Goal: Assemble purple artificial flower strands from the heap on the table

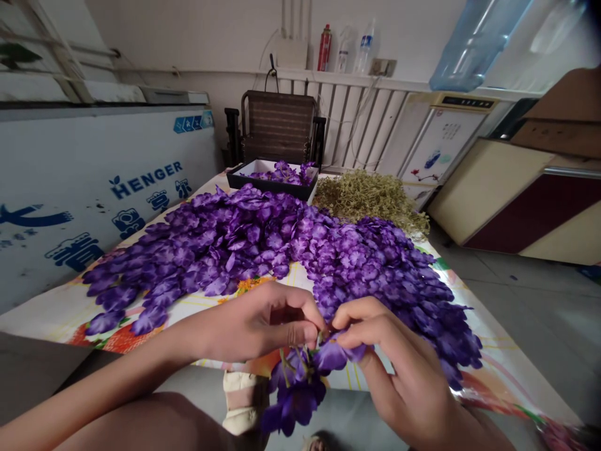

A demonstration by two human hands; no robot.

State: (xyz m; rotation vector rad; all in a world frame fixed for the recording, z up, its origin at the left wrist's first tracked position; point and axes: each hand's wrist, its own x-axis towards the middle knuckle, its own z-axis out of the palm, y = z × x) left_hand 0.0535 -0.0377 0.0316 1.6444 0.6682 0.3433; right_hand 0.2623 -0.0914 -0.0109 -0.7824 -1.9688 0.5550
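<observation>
Close to the table's near edge, my left hand (267, 322) pinches the green stem of a purple artificial flower spray (295, 401), whose blossoms hang below the fingers. Opposite it, my right hand (399, 357) has its thumb and fingers closed on a single purple flower (335, 354) at the top of that spray. The fingertips of both hands almost meet at the stem. Just beyond them, a large heap of purple flowers (370, 263) spreads over the table, with another mass of purple petals (225, 232) to the left.
A patterned cloth covers the table (507, 376). Behind the flowers stand a black box (272, 181) holding purple flowers and a pile of greenish stems (375, 197). A folding chair (279, 125) is at the far end, a white freezer (94, 188) at left, a water dispenser (441, 138) at right.
</observation>
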